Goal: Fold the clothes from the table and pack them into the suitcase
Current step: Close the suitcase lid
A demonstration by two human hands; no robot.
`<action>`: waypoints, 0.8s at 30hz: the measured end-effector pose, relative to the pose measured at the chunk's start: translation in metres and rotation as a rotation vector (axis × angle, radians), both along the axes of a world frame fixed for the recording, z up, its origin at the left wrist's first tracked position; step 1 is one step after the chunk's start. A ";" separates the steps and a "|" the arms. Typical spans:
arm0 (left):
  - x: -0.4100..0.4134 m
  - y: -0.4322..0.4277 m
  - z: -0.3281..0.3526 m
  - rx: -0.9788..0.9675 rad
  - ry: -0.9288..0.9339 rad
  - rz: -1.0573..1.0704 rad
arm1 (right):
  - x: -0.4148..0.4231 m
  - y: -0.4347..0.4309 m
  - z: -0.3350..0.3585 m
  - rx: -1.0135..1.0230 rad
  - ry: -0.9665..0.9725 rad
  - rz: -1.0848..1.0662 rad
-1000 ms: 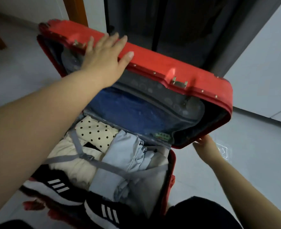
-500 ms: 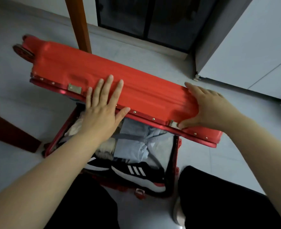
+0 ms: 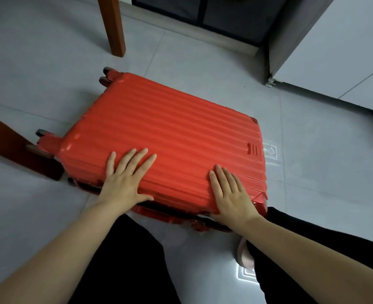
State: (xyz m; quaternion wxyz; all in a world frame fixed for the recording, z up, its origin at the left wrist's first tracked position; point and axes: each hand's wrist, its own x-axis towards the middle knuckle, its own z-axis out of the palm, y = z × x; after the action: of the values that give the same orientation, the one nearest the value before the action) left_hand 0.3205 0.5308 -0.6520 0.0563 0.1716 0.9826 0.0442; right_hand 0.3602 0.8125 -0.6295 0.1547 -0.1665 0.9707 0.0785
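Red hard-shell suitcase (image 3: 163,137) lies flat on the tiled floor (image 3: 49,51), lid down, right of the wooden table legs (image 3: 113,25).

Left hand (image 3: 124,183) flat on the lid's near part, fingers straight and spread. Right hand (image 3: 231,194) likewise, fingers straight, closer together.

Judgement: shell stiff, ribbed, glossy, likely slick; packed, so probably heavy. Take hold at the near seam, not the top.

Count: one suitcase, two hands, three wheels (image 3: 105,79) showing.

suitcase (image 3: 170,137): red, ribbed | floor (image 3: 312,183): pale grey tiles | table leg (image 3: 113,25): brown | trousers (image 3: 124,260): black
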 end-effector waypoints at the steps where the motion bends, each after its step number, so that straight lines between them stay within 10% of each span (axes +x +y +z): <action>1: 0.004 0.000 -0.007 0.008 -0.019 0.014 | 0.002 -0.002 -0.008 0.004 -0.022 -0.012; 15: -0.002 0.000 -0.040 -0.088 -0.119 0.128 | 0.009 -0.026 -0.056 -0.053 0.005 -0.043; 24: 0.001 0.011 -0.023 -0.196 -0.166 0.137 | -0.012 -0.027 0.025 -0.077 -0.438 -0.057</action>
State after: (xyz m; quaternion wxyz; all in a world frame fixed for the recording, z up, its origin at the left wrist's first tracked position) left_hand 0.3220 0.5422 -0.6751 0.1507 0.0936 0.9835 -0.0342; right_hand 0.3483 0.7857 -0.6043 0.3576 -0.1577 0.9204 -0.0009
